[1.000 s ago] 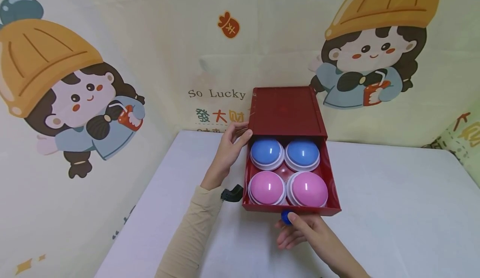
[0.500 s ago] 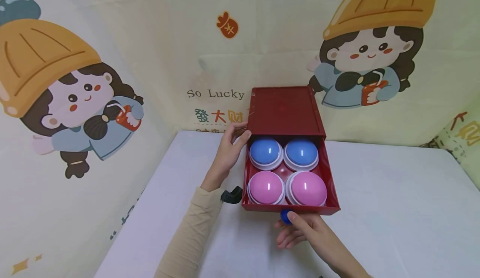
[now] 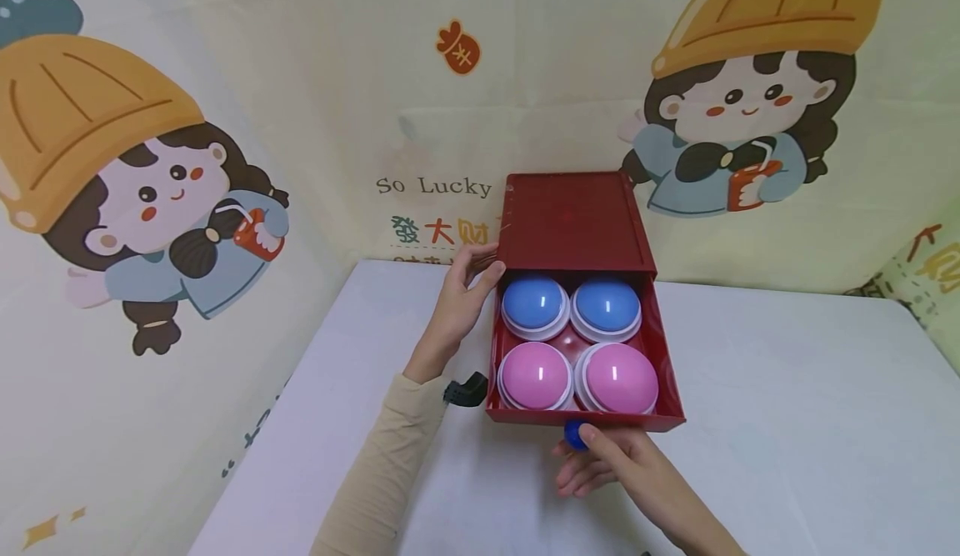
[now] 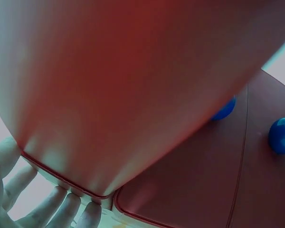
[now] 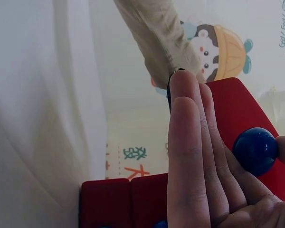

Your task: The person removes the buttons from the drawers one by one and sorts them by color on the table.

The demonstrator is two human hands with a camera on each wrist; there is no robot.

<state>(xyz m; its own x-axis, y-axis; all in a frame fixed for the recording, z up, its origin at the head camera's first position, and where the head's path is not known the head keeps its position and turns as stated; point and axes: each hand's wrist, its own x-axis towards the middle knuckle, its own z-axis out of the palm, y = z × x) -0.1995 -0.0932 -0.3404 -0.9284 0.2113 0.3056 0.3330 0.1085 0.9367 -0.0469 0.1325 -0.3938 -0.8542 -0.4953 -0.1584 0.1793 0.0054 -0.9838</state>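
Note:
A red drawer cabinet [image 3: 573, 222] stands at the back of the table, its top drawer [image 3: 585, 418] pulled far out toward me. Inside sit two blue domed buttons [image 3: 534, 302] at the rear and two pink domed buttons [image 3: 536, 375] at the front, all with white rims. My left hand [image 3: 457, 298] rests against the cabinet's left side, fingers extended; in the left wrist view its fingertips [image 4: 61, 202] touch a red edge. My right hand [image 3: 622, 456] pinches the drawer's blue round knob [image 5: 255, 151] by the thumb, its other fingers straight.
Lower drawer fronts with blue knobs [image 4: 282, 135] show in the left wrist view. A black curved piece [image 3: 467, 389] is beside the left wrist. A printed cartoon cloth [image 3: 330, 81] hangs behind the white-covered table [image 3: 787, 423].
The view shifts slightly. Both hands, the drawer and the buttons keep their places relative to one another.

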